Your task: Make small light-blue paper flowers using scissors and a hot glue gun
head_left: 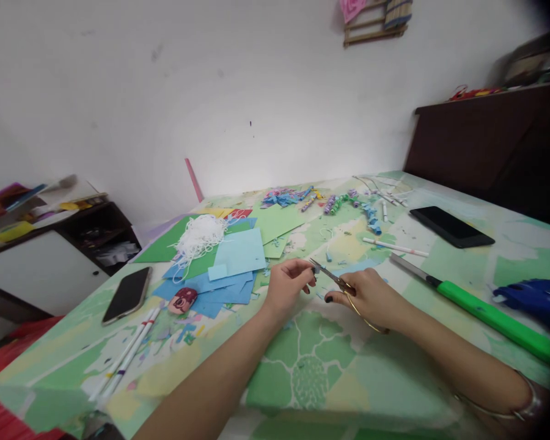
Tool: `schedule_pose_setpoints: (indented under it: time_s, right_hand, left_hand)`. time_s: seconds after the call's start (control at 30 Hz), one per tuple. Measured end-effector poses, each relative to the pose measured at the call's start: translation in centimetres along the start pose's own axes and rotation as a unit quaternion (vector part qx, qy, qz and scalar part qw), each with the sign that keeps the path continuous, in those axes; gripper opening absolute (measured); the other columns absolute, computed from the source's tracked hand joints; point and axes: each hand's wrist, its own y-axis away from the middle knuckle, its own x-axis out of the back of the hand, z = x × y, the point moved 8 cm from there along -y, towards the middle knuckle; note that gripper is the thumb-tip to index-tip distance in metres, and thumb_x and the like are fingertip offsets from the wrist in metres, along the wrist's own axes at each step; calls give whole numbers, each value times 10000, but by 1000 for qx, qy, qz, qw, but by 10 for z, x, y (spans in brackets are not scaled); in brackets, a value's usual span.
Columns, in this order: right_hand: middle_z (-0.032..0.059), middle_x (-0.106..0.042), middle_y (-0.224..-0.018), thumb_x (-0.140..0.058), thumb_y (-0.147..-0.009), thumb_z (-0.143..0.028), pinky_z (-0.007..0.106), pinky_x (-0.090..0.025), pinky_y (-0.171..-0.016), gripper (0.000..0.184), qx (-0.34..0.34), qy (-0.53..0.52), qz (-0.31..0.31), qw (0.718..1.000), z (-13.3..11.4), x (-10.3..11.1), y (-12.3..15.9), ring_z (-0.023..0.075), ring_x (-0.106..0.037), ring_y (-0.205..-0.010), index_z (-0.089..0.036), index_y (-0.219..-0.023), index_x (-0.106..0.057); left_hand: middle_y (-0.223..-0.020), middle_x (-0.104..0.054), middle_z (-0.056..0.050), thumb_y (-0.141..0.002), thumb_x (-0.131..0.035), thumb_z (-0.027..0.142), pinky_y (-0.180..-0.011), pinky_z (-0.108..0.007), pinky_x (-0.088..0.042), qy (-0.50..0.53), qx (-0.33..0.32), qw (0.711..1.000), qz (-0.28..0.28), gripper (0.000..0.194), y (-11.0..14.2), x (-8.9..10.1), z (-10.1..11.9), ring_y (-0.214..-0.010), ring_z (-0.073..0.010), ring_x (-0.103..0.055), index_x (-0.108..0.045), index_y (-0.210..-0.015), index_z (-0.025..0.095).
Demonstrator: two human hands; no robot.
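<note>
My right hand (369,293) is wrapped around a pair of scissors (334,278) with gold-coloured handle loops. The blades point left, toward my left hand (293,282). The fingers of my left hand are pinched together close to the blade tips, on a tiny bluish piece that is too small to make out. Left of that hand lies light blue paper (241,249) on darker blue sheets (222,302), with small paper scraps around them. A white tangle of string (202,237) rests on a green sheet (156,247).
A phone (128,294), a pink eraser-like piece (182,300) and white sticks (132,348) lie left. Curled paper pieces (334,204) are behind. A black phone (451,226), a green-handled blade (490,311) and a blue object (534,300) lie right. The tablecloth (275,391) is patterned.
</note>
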Motion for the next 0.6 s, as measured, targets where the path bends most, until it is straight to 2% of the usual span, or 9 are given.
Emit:
schedule_pose_setpoints:
  time_s: [0.6]
  right_hand:
    - [-11,-431,-422,-526,-732,-527,230,-207,-445,442,-2,15,1,1000,3,1,0,99,-336,-428,-179,-484,-414]
  left_hand:
    - [-495,-556,-3,-631,-589,198,-462,-203,-389,-28,-7,1000,13,121,0,4,2,-457,-83,-469,-665,-695,128]
